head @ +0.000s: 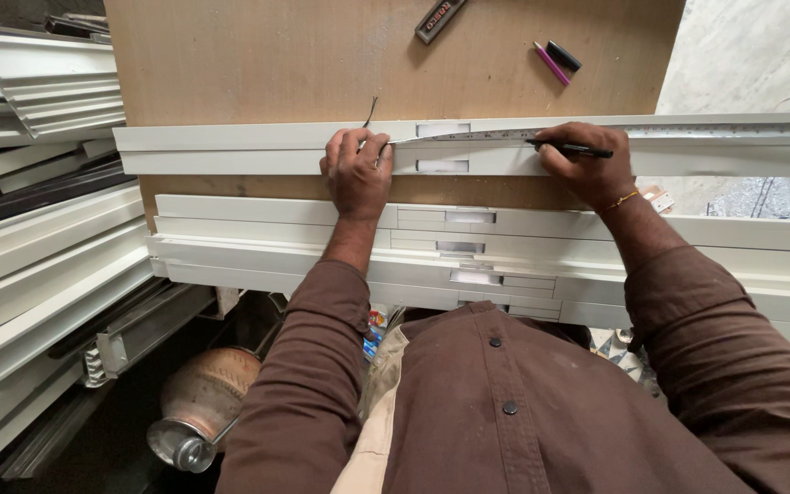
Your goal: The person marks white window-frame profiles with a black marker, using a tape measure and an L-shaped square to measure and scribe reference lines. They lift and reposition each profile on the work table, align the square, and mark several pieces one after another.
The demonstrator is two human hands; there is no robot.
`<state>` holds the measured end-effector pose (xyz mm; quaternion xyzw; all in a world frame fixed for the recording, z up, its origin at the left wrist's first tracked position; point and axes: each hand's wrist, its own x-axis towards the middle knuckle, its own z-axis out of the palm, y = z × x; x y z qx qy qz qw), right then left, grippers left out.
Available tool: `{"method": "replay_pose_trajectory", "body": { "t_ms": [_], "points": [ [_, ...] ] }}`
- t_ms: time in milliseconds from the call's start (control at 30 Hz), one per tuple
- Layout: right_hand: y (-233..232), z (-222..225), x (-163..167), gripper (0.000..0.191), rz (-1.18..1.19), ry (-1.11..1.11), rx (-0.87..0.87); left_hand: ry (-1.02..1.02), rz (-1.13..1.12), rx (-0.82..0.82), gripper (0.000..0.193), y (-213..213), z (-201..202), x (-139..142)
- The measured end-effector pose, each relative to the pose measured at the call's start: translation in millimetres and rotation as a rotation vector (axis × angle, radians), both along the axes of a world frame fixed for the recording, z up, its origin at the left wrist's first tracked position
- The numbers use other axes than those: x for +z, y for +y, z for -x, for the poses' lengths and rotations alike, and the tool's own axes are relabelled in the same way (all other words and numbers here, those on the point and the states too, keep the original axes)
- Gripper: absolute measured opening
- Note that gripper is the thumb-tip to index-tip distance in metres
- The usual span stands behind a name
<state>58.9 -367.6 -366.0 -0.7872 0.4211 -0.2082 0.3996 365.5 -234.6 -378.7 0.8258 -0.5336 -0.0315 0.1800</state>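
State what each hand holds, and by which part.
Right hand grips a black pen near its middle; left hand pins the tape measure blade's near end.

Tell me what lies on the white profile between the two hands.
In the head view, the tape measure blade runs along the white profile from the left hand to the right hand, past a rectangular cut-out.
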Motion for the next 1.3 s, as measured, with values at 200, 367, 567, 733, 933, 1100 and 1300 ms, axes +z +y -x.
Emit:
{"method": "replay_pose_trajectory", "body": {
  "t_ms": [200,367,567,733,933,1100,1300],
  "points": [
    [-0.3,-1.5,4.2,0.014,0.003,0.004,0.000,-0.011,0.005,-0.004,0.022,-0.7,1.1,1.7],
    [-1.2,-0.7,4.6,0.014,-0.013,0.015,0.013,-0.009,0.005,0.003,0.022,-0.5,0.6,2.1],
    [1.9,5.6,8.7,0.013,-0.157,-0.072,0.022,0.015,-0.036,-0.007,0.022,-1.4,-1.7,7.1],
    [30.6,20.3,34.8,0.015,-0.252,-0.048,0.130,0.199,-0.156,-0.035,0.015,-11.5,-20.1,29.1],
    [65.3,44.9,65.3,0.022,-0.336,-0.047,0.258,0.675,-0.657,-0.110,0.041,-27.8,-64.3,61.7],
    [75.3,54.1,70.1,0.023,-0.299,-0.050,0.192,0.517,-0.704,-0.107,0.066,-29.0,-69.4,64.4],
    [59.3,37.7,61.2,0.016,0.159,0.132,0.078,0.387,-0.380,-0.027,0.069,-25.3,-67.3,39.8]
  ]
}}
